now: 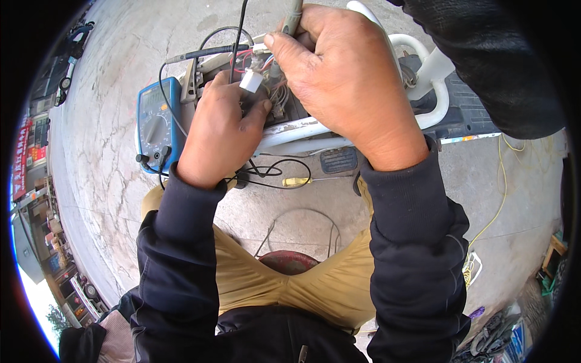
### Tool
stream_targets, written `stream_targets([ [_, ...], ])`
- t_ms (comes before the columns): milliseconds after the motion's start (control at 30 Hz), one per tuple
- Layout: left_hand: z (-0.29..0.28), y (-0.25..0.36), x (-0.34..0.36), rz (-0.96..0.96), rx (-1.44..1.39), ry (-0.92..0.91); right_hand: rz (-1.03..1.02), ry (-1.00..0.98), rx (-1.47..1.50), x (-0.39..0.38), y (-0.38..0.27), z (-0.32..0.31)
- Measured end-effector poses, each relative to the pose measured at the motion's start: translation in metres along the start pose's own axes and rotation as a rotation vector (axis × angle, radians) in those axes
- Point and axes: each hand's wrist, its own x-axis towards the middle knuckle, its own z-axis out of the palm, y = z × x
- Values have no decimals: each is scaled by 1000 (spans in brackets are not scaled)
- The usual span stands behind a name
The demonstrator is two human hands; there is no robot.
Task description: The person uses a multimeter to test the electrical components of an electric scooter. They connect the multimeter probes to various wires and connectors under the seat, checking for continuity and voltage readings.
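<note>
My right hand [348,78] is closed, thumb and index finger pinching a small pale wire connector [260,48]. A black test probe [218,52] runs up to that connector from the left. A grey-green cylindrical piece [293,18] shows beside the right fingers; whether they grip it is hidden. My left hand [224,121] is closed at a white plastic plug connector [251,80], its fingertips partly hidden. A thin black lead [238,36] passes down by its fingers. Colored wires [279,97] bunch between the hands. Left of them lies a blue multimeter [158,118] with leads plugged in.
A white tubular frame [302,136] of a vehicle runs under my right hand, with a black footboard [475,106] beyond. A yellow-handled screwdriver [296,181] lies below, near a black pedal [339,161] and looped black leads. A dark sleeve [490,60] reaches in at upper right.
</note>
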Motion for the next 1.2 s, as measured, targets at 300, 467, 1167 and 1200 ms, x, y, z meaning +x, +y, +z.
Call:
stream_targets([
  [300,-2,3,-4,-32,7,-25,89,-108,124,4,7,0],
  [467,-1,1,-6,47,49,-8,61,-65,77,5,11,9],
  [1167,-11,4,-29,178,-61,65,350,-125,111,-4,-10,1],
  [1200,-13,7,-34,162,7,42,373,-136,93,-4,-12,0],
])
